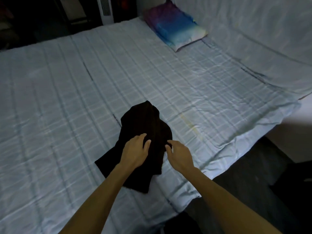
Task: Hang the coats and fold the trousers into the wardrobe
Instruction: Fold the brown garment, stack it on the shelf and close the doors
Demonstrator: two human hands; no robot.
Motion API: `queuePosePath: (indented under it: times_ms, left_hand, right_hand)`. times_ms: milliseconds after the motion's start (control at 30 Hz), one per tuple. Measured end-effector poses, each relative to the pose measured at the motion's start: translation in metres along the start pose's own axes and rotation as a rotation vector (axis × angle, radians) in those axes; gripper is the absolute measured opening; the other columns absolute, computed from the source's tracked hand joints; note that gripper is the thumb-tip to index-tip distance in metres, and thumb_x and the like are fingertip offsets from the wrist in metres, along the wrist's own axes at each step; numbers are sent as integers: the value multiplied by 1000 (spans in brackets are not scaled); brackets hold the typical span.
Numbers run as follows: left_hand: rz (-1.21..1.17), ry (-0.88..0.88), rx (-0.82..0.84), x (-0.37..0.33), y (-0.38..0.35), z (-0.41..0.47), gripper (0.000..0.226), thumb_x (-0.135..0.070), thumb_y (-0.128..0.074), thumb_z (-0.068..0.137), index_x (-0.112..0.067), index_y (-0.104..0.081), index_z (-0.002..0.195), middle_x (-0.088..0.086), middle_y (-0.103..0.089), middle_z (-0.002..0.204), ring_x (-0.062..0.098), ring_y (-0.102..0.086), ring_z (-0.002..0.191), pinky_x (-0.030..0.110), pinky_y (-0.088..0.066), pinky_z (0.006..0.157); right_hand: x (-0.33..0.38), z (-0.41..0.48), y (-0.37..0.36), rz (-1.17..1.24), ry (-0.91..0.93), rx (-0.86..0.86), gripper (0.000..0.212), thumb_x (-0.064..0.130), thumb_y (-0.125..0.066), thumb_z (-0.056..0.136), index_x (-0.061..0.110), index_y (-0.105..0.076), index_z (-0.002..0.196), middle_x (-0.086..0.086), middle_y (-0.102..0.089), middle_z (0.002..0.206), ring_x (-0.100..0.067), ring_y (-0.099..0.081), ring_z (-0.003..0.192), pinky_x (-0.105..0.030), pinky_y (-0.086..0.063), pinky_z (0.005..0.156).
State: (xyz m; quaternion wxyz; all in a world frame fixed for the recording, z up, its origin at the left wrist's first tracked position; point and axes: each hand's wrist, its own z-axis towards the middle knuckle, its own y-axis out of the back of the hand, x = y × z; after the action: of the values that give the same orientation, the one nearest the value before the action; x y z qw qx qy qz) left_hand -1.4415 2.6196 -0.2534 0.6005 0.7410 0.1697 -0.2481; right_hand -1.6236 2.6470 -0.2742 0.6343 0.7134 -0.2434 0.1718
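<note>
A black garment (pixel 145 125) lies bunched on the bed, near its front right edge; I cannot tell whether it is trousers or a coat. My left hand (pixel 135 152) rests on top of the garment with its fingers curled onto the cloth. My right hand (pixel 179 156) is at the garment's right edge, its thumb and fingertips pinching a fold of the black cloth. Both forearms reach in from the bottom of the view. No wardrobe or hanger is in view.
The bed (pixel 67 98) is covered by a pale blue checked sheet. A purple and blue pillow (pixel 175 26) lies at the far right. A white fan or heater (pixel 105 9) stands behind the bed. Dark floor (pixel 244 174) lies to the right.
</note>
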Motion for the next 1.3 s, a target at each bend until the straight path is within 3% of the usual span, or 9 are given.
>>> queuePosePath:
  times_ms: [333,400,533,633,700,867,1067,1200,1300]
  left_hand:
    - [50,-20,253,8,-114,82,43,-27,-41,100,-4,-46,135,14,-53,134,24,-51,119,32,-36,103]
    - [66,-40,306,13,-137,96,44,-25,-41,100,-3,-43,138,14,-50,138,24,-47,126,30,-30,108]
    - [264,-75,361,35,-183,118,48,-28,-45,95,-8,-43,139,10,-49,139,24,-40,133,36,-25,112]
    - [423,-67,346,49,-205,130,56,-37,-66,78,-11,-58,127,9,-60,127,24,-48,127,37,-37,104]
    - [449,-58,306,58,-214,133,61,-39,-69,72,-11,-59,125,9,-60,127,24,-48,128,35,-33,104]
    - [477,-79,199,71,-224,132,60,-35,-66,76,-12,-55,130,11,-55,132,24,-43,132,34,-21,104]
    - [440,-29,177,72,-208,130,57,-35,-60,79,-11,-53,130,11,-55,131,25,-42,132,35,-21,105]
    - [459,-25,158,77,-181,122,57,-39,-53,82,-10,-51,131,10,-54,133,25,-41,131,40,-22,109]
    - [388,7,83,72,-154,113,62,-45,-33,87,-9,-47,135,10,-52,136,25,-41,132,44,-30,108]
  right_hand:
    - [-89,81,-82,-94,-90,240,39,23,-53,93,4,-56,126,-16,-63,119,-30,-60,106,-40,-46,93]
    - [-110,94,-102,-140,-94,287,45,23,-55,91,4,-51,132,-20,-56,128,-33,-55,114,-45,-44,97]
    - [-135,119,-143,-338,-37,402,67,30,-60,89,11,-30,146,-21,-25,152,-37,-30,137,-47,-32,108]
    - [-144,135,-170,-454,-2,446,86,30,-77,73,14,-33,146,-20,-27,152,-43,-27,138,-53,-33,105]
    - [-150,144,-181,-487,5,451,89,27,-80,68,14,-36,144,-20,-30,151,-45,-25,137,-56,-31,106]
    - [-160,153,-183,-476,101,304,62,8,-75,71,14,-56,130,-16,-52,136,-44,-45,125,-49,-46,90]
    - [-142,157,-161,-515,137,313,29,5,-72,68,12,-69,96,-12,-67,105,-35,-60,100,-43,-46,82]
    - [-110,152,-141,-369,90,294,22,4,-59,73,10,-61,95,-13,-60,91,-30,-59,81,-38,-45,66]
    - [-75,141,-118,-199,66,243,26,8,-51,86,7,-57,110,-12,-56,109,-27,-58,87,-34,-48,64]
